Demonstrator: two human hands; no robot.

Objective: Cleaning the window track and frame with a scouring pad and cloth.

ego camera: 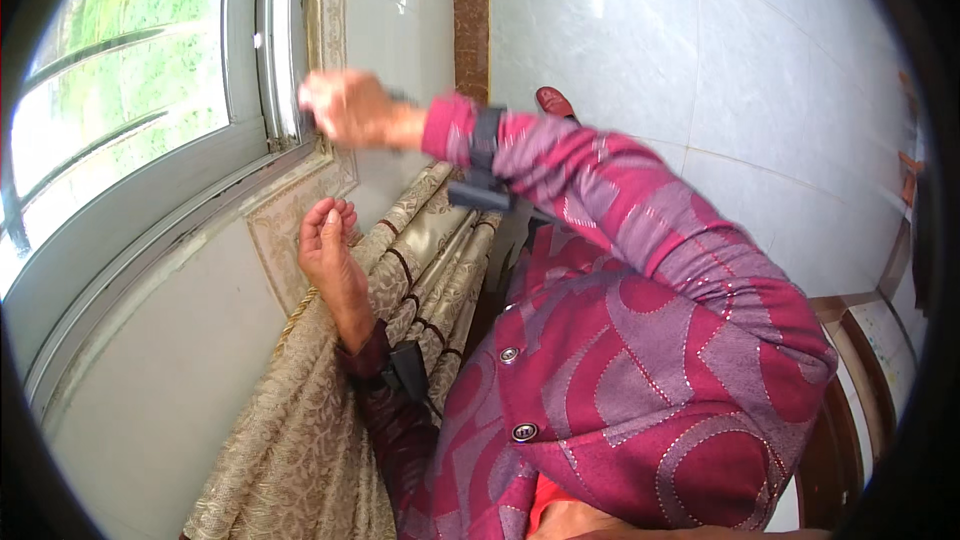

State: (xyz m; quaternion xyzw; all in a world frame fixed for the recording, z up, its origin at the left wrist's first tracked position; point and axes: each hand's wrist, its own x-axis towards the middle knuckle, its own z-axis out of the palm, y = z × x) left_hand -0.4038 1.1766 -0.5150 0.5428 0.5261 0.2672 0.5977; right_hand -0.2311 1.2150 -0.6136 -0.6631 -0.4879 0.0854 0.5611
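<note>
My right hand is blurred and curled at the inner side of the window's metal frame. Whether it grips anything cannot be made out. Lower down, my left hand is raised just inside the windowsill, its fingers curled in towards the thumb. Nothing shows in that hand. Beside and beneath its wrist hangs a patterned beige-gold curtain, with a twisted cord along its edge. A sliding window sash stands at the left, with its track along the sill.
Curved bars cross the window, with greenery behind. Patterned border tiles edge the opening. More gathered curtain folds lie between the wall and my body. Pale floor tiles and a red shoe are beyond my right arm.
</note>
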